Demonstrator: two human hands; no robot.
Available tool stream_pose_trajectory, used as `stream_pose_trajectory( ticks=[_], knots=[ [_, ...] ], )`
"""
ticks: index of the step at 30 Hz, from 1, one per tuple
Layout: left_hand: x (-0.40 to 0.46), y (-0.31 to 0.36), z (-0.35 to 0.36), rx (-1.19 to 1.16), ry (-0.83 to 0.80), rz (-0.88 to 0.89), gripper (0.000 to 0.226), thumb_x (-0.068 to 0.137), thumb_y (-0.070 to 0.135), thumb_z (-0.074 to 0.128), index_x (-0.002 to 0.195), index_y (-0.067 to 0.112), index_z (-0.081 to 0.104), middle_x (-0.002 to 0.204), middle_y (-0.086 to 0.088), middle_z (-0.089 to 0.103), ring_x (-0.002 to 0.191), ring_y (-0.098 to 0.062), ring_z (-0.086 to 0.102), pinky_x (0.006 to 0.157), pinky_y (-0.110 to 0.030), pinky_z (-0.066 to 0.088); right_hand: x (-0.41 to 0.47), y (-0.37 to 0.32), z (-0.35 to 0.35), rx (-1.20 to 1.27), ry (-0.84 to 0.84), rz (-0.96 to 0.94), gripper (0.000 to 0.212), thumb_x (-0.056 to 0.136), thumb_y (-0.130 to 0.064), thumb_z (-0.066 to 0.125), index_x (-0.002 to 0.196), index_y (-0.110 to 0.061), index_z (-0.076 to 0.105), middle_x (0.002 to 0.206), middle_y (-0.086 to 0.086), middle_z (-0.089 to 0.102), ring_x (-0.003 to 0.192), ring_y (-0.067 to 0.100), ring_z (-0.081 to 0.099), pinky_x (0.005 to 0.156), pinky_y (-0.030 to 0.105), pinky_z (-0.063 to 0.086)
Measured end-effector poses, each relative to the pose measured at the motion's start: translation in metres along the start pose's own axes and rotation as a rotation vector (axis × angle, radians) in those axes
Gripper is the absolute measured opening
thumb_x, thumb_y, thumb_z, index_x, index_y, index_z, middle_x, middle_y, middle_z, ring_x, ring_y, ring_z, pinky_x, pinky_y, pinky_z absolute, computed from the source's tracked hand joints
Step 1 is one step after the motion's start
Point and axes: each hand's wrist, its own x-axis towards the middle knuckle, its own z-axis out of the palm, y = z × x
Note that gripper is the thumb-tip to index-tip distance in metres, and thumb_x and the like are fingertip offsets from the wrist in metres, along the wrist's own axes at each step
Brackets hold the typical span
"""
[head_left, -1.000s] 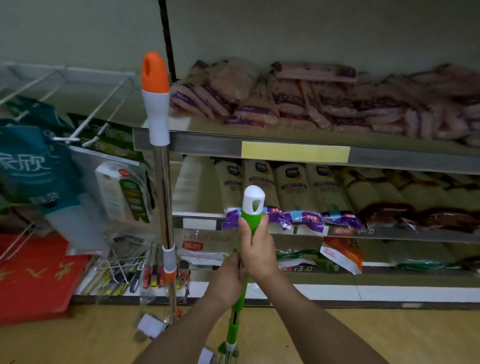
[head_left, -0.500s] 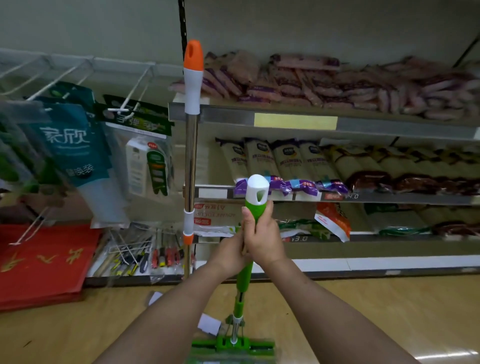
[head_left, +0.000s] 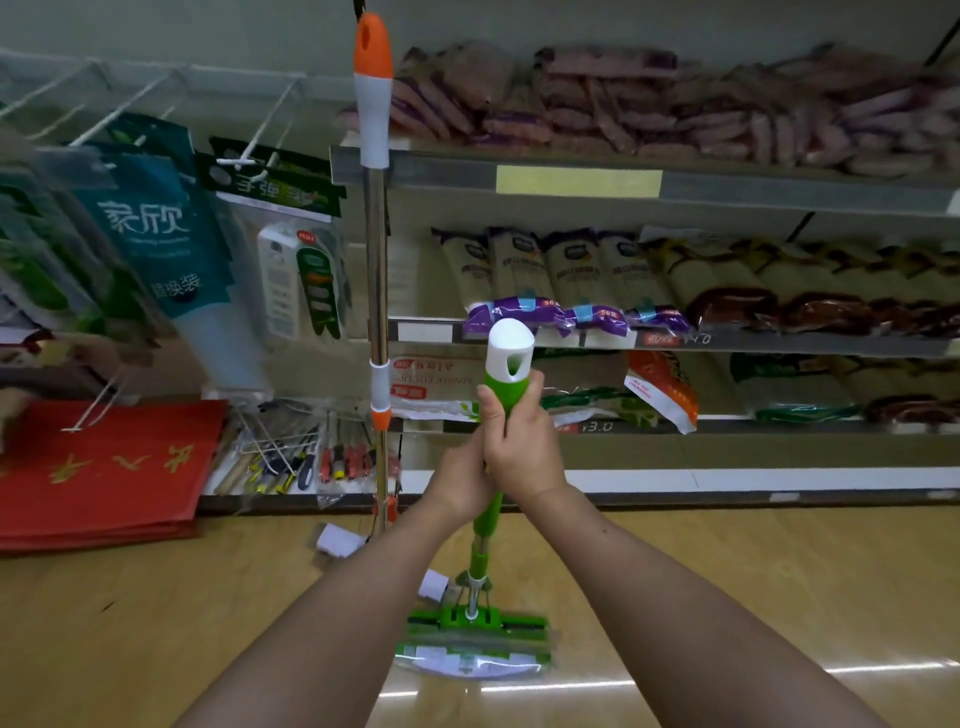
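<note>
A green mop (head_left: 487, 525) with a white cap on its handle stands upright in front of me on the wooden floor. Its wrapped sponge head (head_left: 472, 647) rests on the floor near my feet. My right hand (head_left: 522, 447) grips the green handle just under the white cap. My left hand (head_left: 457, 478) holds the same handle just below and to the left, partly hidden behind the right hand. A second mop (head_left: 376, 270) with an orange and white handle and a steel shaft leans upright against the shelf edge to the left.
Store shelves (head_left: 675, 182) with packaged noodles and bags fill the right. Hanging packages (head_left: 166, 234) on wire hooks fill the left. Red folded items (head_left: 98, 467) and screwdrivers (head_left: 311, 462) lie low on the left. White tags (head_left: 340, 540) lie on the floor.
The view has tilted down and pulled back, so the green mop's head and more floor now show. Both hands keep the same hold on the handle.
</note>
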Motion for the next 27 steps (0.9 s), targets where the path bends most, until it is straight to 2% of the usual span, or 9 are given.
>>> stream_pose_trajectory(
  ticks=[5, 7, 9, 11, 14, 20, 21, 24, 27],
  knots=[
    [-0.014, 0.008, 0.01, -0.097, 0.033, -0.026, 0.009, 0.093, 0.018, 0.047, 0.096, 0.026, 0.044, 0.066, 0.019, 0.043, 0.059, -0.001, 0.042, 0.046, -0.012, 0.029, -0.013, 0.006, -0.008, 0.023, 0.008, -0.023, 0.052, 0.094, -0.044, 0.043, 0.128, -0.006, 0.032, 0.088, -0.003, 0.05, 0.082, 0.027, 0.062, 0.064, 0.029, 0.044],
    [-0.025, 0.01, 0.012, -0.136, 0.04, -0.036, 0.009, 0.092, 0.015, 0.048, 0.095, 0.024, 0.046, 0.066, 0.017, 0.046, 0.064, -0.012, 0.051, 0.049, -0.014, 0.032, -0.021, 0.004, -0.009, 0.036, 0.001, -0.037, 0.05, 0.094, -0.042, 0.045, 0.127, -0.006, 0.034, 0.089, -0.003, 0.05, 0.083, 0.028, 0.062, 0.064, 0.03, 0.044],
    [-0.038, 0.012, 0.013, -0.152, 0.071, -0.062, 0.009, 0.091, 0.011, 0.049, 0.098, 0.015, 0.052, 0.067, 0.007, 0.054, 0.074, -0.027, 0.059, 0.053, -0.025, 0.043, -0.029, 0.001, -0.01, 0.039, -0.012, -0.061, 0.048, 0.094, -0.041, 0.046, 0.126, -0.006, 0.034, 0.091, -0.002, 0.05, 0.083, 0.028, 0.061, 0.064, 0.03, 0.044],
    [-0.049, 0.016, 0.014, -0.177, 0.097, -0.116, 0.021, 0.091, 0.009, 0.049, 0.111, 0.006, 0.054, 0.083, -0.013, 0.066, 0.085, -0.036, 0.062, 0.069, -0.044, 0.053, -0.037, -0.003, -0.011, 0.032, -0.025, -0.073, 0.049, 0.094, -0.042, 0.046, 0.126, -0.007, 0.033, 0.092, 0.002, 0.055, 0.083, 0.028, 0.062, 0.064, 0.035, 0.049],
    [-0.061, 0.022, 0.015, -0.177, 0.114, -0.172, 0.027, 0.092, 0.008, 0.048, 0.118, 0.004, 0.051, 0.098, -0.022, 0.065, 0.093, -0.037, 0.061, 0.082, -0.05, 0.051, -0.045, -0.009, -0.014, 0.018, -0.046, -0.098, 0.051, 0.094, -0.043, 0.046, 0.127, -0.006, 0.033, 0.099, 0.012, 0.062, 0.084, 0.031, 0.064, 0.066, 0.04, 0.053],
    [-0.096, 0.02, 0.011, -0.184, 0.205, -0.233, 0.033, 0.089, 0.003, 0.052, 0.122, 0.003, 0.053, 0.112, -0.024, 0.062, 0.105, -0.037, 0.059, 0.088, -0.042, 0.049, -0.068, -0.027, -0.016, 0.02, -0.062, -0.219, 0.052, 0.093, -0.043, 0.047, 0.125, -0.003, 0.035, 0.1, 0.016, 0.064, 0.084, 0.038, 0.064, 0.067, 0.046, 0.052],
    [-0.102, 0.018, 0.008, -0.179, 0.215, -0.233, 0.029, 0.088, 0.004, 0.053, 0.117, 0.007, 0.056, 0.108, -0.022, 0.063, 0.103, -0.036, 0.06, 0.083, -0.04, 0.05, -0.071, -0.032, -0.015, 0.015, -0.067, -0.248, 0.052, 0.093, -0.043, 0.047, 0.124, -0.003, 0.036, 0.098, 0.017, 0.064, 0.082, 0.039, 0.064, 0.066, 0.046, 0.052],
    [-0.121, 0.012, -0.003, -0.161, 0.258, -0.232, 0.007, 0.088, 0.011, 0.052, 0.094, 0.012, 0.055, 0.091, -0.014, 0.065, 0.089, -0.034, 0.062, 0.071, -0.041, 0.051, -0.08, -0.047, -0.009, 0.01, -0.074, -0.338, 0.051, 0.092, -0.042, 0.048, 0.121, 0.0, 0.04, 0.091, 0.018, 0.064, 0.076, 0.04, 0.064, 0.06, 0.036, 0.046],
    [-0.137, 0.007, -0.017, -0.15, 0.321, -0.242, 0.02, 0.087, 0.014, 0.052, 0.104, 0.006, 0.059, 0.095, -0.02, 0.066, 0.089, -0.036, 0.061, 0.074, -0.046, 0.052, -0.085, -0.067, -0.003, 0.027, -0.071, -0.42, 0.055, 0.089, -0.045, 0.044, 0.118, 0.002, 0.044, 0.087, 0.019, 0.065, 0.072, 0.039, 0.064, 0.057, 0.032, 0.038]
  ],
)
